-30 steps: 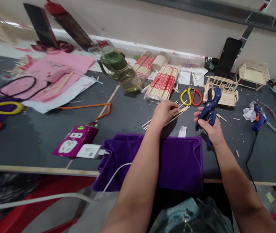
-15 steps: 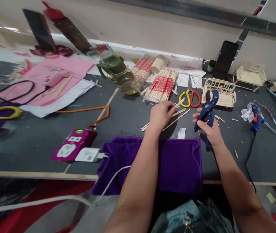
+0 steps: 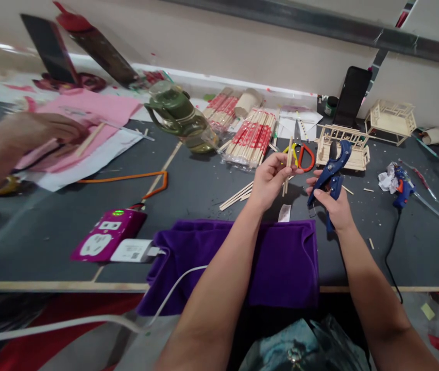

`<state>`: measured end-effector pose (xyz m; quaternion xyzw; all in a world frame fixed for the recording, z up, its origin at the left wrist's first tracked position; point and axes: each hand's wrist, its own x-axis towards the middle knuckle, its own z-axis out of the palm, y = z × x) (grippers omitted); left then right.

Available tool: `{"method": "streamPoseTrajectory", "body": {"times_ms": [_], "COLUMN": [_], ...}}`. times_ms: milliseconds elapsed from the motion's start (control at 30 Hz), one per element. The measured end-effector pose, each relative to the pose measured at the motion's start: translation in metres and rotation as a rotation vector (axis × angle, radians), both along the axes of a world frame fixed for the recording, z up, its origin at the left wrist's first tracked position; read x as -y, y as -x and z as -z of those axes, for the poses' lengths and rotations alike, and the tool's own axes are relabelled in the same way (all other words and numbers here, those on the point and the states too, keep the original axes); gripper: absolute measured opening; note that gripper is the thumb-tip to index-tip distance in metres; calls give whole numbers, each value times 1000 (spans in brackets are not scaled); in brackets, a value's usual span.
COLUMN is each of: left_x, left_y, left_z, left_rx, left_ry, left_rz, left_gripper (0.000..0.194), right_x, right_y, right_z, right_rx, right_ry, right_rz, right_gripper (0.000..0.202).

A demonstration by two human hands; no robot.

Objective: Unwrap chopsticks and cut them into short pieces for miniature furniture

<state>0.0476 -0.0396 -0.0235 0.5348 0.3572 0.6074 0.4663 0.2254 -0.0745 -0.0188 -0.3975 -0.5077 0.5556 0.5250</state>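
Note:
My left hand (image 3: 269,178) pinches a couple of thin wooden sticks (image 3: 290,149), held nearly upright above the table. Wrapped around the handles of a blue hand cutter (image 3: 334,166) is my right hand (image 3: 335,207); the cutter's jaws point up and away from me. A few loose sticks (image 3: 236,196) lie on the table beside my left hand. Just behind the cutter stands a small wooden bench model (image 3: 354,158). Scissors with red and yellow handles (image 3: 306,157) lie partly hidden behind my left fingers.
Packs of red-wrapped chopsticks (image 3: 251,135) and a green-topped bottle (image 3: 183,116) stand behind. A blue glue gun (image 3: 404,189) lies right, its cord running to the table edge. A purple cloth (image 3: 285,263) covers the front. Another person's hand (image 3: 49,131) reaches over pink cloth at left.
My left hand has lifted sticks off the table and turned them upright, moving right toward the cutter. Another person's hand has come in at the left. The view has shifted slightly.

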Motion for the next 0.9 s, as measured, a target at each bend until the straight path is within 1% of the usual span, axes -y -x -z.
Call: {"method": "streamPoseTrajectory", "body": {"times_ms": [100, 233, 300, 467, 567, 633, 767, 900], "left_x": [2, 1, 0, 5, 6, 5, 1, 0], "left_y": [4, 12, 20, 34, 32, 27, 17, 12], "left_z": [-1, 0, -1, -12, -15, -12, -3, -1], "left_rx": [-40, -158, -211, -252, -231, -237, -322, -340], "left_ry": [9, 57, 75, 86, 40, 10, -6, -21], "left_rz": [-22, 50, 59, -1, -42, -32, -6, -11], "left_gripper": [18, 15, 15, 13, 13, 15, 14, 14], "right_x": [1, 1, 1, 2, 2, 2, 0, 0], "right_y": [1, 0, 0, 0, 1, 2, 1, 1], "right_z": [-1, -2, -2, -1, -1, 0, 3, 5], "right_rx": [-2, 54, 75, 56, 27, 25, 52, 64], "right_ry": [-2, -8, -18, -17, -1, -1, 0, -2], "right_rz": [-14, -26, -38, -37, -26, -22, -25, -26], "right_gripper": [40, 42, 42, 41, 42, 43, 45, 44]}}
